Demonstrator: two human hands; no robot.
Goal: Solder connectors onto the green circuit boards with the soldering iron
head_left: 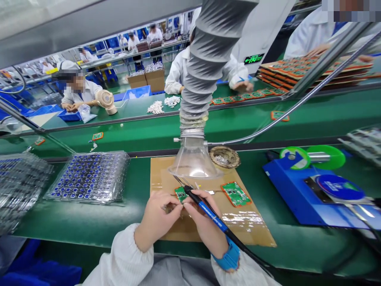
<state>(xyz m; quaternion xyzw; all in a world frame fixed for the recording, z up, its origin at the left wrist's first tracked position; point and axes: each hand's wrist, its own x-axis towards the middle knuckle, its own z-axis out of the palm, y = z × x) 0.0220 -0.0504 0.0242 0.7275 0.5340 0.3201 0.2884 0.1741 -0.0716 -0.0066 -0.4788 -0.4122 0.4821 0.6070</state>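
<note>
My right hand (pixel 208 224), with a blue band at its wrist, holds a blue and black soldering iron (pixel 212 216) whose tip end points up and left, beneath the clear fume hood. My left hand (pixel 159 216) is closed in a pinch, its fingertips close to those of the right; what lies between them is too small to make out. Just beyond the fingertips is a green circuit board (pixel 180 193), partly hidden by my hands and the iron. A second circuit board (pixel 236 194) with an orange edge lies to the right on the brown cardboard sheet (pixel 253 224).
A clear fume hood (pixel 195 161) hangs over the cardboard on a grey hose (pixel 208 51). Behind it sits a round tip-cleaning pot (pixel 224 157). Stacked clear trays (pixel 89 176) stand left, a blue solder-reel unit (pixel 297 194) right. Co-workers sit across the green belt (pixel 143 137).
</note>
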